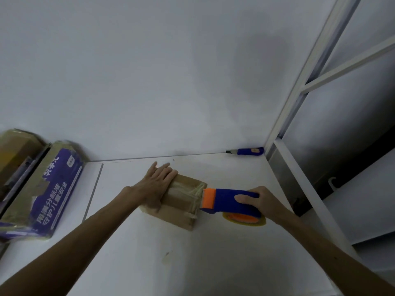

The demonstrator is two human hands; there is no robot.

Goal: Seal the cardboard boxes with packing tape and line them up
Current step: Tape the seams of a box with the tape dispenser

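Here, left (pixel 159 182) presses box (pixel 181 205) — right (pixel 264 201) grips dispenser (pixel 228 200)

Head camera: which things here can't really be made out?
All in the head view.
Small box: the left hand covers part of its top, hiding the seam there.
Tape roll: mostly under the blue dispenser and right hand.
Printed box: blurred, cut by the left edge.
Blue knife by the wall: too small for detail.
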